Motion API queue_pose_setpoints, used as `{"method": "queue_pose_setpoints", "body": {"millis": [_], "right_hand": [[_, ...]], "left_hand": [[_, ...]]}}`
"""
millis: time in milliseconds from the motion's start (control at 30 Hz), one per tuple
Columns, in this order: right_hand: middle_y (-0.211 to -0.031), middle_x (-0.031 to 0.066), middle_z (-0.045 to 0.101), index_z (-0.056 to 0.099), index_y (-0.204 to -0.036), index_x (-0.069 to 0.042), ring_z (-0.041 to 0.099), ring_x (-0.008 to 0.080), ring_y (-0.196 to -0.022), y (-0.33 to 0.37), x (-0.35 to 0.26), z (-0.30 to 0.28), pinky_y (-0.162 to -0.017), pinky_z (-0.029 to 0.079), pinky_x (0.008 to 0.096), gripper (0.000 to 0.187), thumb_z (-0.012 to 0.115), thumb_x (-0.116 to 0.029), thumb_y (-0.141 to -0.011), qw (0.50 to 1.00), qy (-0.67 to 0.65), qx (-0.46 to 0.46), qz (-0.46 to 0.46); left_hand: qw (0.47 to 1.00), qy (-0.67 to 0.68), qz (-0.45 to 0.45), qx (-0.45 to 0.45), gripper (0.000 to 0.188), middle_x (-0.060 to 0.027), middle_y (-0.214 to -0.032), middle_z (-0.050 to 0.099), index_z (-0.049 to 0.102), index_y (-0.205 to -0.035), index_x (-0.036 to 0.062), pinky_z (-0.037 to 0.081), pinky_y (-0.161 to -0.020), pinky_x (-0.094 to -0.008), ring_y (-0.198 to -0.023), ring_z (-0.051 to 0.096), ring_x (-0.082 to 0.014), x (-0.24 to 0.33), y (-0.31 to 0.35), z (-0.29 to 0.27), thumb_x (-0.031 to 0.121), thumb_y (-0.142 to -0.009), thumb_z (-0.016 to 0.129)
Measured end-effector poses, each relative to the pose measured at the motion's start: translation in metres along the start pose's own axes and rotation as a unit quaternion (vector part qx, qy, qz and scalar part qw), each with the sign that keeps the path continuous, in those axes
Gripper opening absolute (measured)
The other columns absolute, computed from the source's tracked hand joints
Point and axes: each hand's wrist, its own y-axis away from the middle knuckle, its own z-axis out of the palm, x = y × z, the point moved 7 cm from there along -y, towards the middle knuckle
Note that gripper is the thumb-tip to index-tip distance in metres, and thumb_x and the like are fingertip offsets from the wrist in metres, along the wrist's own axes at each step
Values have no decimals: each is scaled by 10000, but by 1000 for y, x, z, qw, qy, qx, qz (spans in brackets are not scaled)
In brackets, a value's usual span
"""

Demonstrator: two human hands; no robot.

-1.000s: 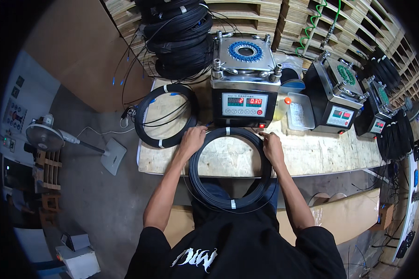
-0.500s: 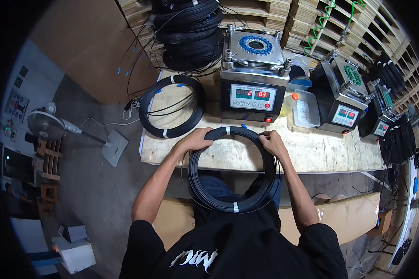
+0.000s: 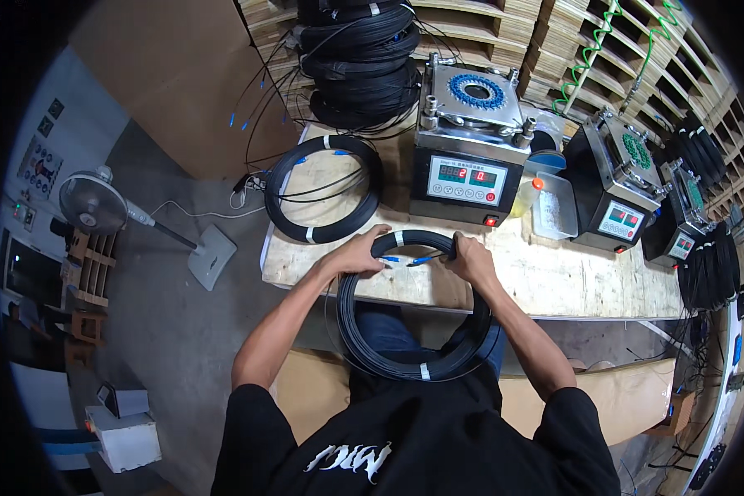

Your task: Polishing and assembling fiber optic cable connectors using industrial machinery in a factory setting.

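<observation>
A coil of black cable (image 3: 372, 350), bound with white bands, is held between both of my hands at the bench's front edge. Its lower part hangs over my lap. My left hand (image 3: 359, 251) is closed round the upper left of the ring, thumb inward. At the upper right, my right hand (image 3: 474, 259) is closed round the same coil. Two blue-tipped cable ends, a left connector (image 3: 391, 259) and a right connector (image 3: 422, 260), poke into the ring's opening beside my fingers.
A second black coil (image 3: 277, 211) lies on the wooden bench (image 3: 546, 285) to the left, before a tall stack of coils (image 3: 360, 78). Box-shaped machines with lit displays, the nearest machine (image 3: 471, 149) in the middle, line the back. A clear plastic tub (image 3: 555, 217) sits between two machines.
Blue connector ends now show inside the ring's opening; one showed above its top edge before. My right hand has turned and wrapped further round the coil. The whole view has shifted slightly.
</observation>
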Motion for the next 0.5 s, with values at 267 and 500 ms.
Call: {"method": "queue_pose_setpoints", "body": {"millis": [267, 500], "right_hand": [[-1049, 256, 610, 602, -1056, 39, 626, 409, -972, -1, -15, -8, -826, 539, 486, 354, 748, -142, -790, 995, 46, 62, -58], [-889, 238, 640, 497, -1239, -39, 654, 424, -854, -4, -12, 1, -744, 541, 505, 506, 709, -115, -786, 997, 34, 38, -61]], "left_hand": [[995, -43, -76, 50, 894, -326, -965, 669, 256, -1544, 112, 516, -835, -485, -921, 690, -444, 26, 16, -12, 90, -777, 714], [999, -25, -12, 43, 888, -317, -891, 656, 221, -1558, 89, 510, -761, -512, -874, 676, -477, 42, 12, -8, 57, -816, 707]]}}
